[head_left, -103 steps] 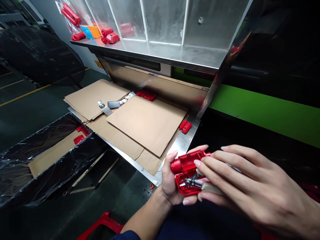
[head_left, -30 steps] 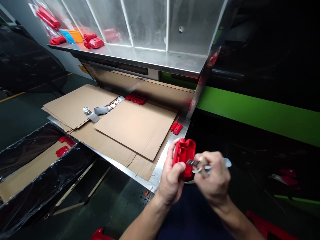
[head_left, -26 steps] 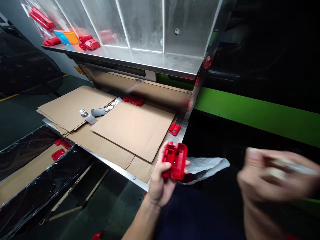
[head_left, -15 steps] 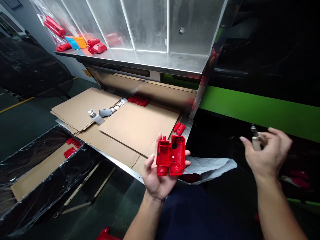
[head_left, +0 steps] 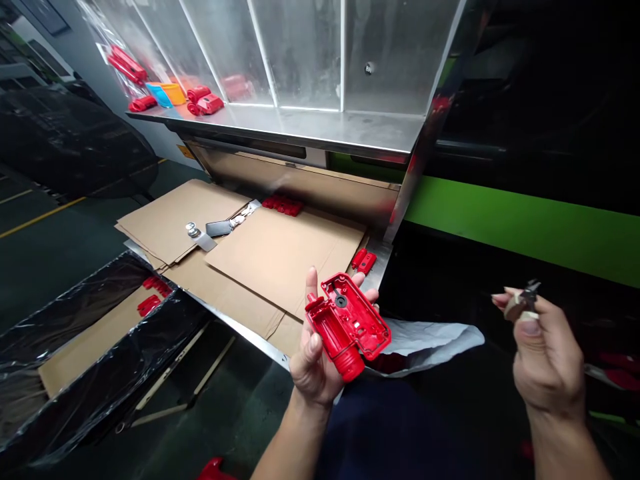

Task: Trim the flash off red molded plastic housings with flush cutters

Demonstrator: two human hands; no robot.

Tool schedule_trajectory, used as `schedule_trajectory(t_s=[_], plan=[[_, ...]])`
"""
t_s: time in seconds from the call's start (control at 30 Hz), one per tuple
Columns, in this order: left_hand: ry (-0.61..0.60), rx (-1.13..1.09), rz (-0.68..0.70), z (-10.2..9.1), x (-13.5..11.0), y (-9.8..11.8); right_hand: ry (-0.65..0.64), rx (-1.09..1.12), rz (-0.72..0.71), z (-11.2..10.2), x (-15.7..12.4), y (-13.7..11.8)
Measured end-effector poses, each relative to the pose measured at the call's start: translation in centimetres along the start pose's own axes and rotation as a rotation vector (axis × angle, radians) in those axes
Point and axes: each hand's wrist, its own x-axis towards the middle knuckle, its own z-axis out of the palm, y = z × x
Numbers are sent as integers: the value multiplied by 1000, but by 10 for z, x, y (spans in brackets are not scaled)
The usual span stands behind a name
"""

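A red plastic housing (head_left: pixel 345 325) rests in my left hand (head_left: pixel 316 373), its hollow inside facing up. It has a rectangular compartment beside a rounded one with a ribbed round end. My thumb lies along its left side and fingertips show past its far right edge. Off to the right, my right hand (head_left: pixel 547 353) is closed around a pair of side cutters (head_left: pixel 529 298), the dark jaws pointing up. The cutters are apart from the housing. Most of their handles are hidden by my fingers.
Cardboard sheets (head_left: pixel 285 257) cover the metal bench. Small red parts (head_left: pixel 364 261) lie at its right edge, more red parts (head_left: pixel 281 205) at the back. A phone (head_left: pixel 219 229) lies between sheets. A black-lined box (head_left: pixel 90 333) stands left. A shelf (head_left: pixel 300 125) overhangs the bench.
The red housing has turned in my left hand, its ribbed end now pointing down to the right. My right hand has rotated and lowered slightly, with the cutters' jaws now pointing up.
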Motion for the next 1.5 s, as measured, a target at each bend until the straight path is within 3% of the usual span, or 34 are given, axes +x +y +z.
schedule_trajectory(t_s=[0.3,0.5,0.63,0.87,1.1,1.5], plan=[[-40,42,23,-1,-1,-15,-298,44,-96,14,7,-54],[-23,91,29,0,-5,-23,-459,-162,-418,29,16,-113],[-44,106,3,-8,-7,-29,-545,-224,-519,41,19,-135],[-181,23,12,-19,-4,-34,-609,-322,-519,53,20,-146],[-213,41,21,-19,-1,-32,-600,-336,-533,60,19,-148],[-79,22,14,-8,-9,-32,-603,-304,-495,59,15,-150]])
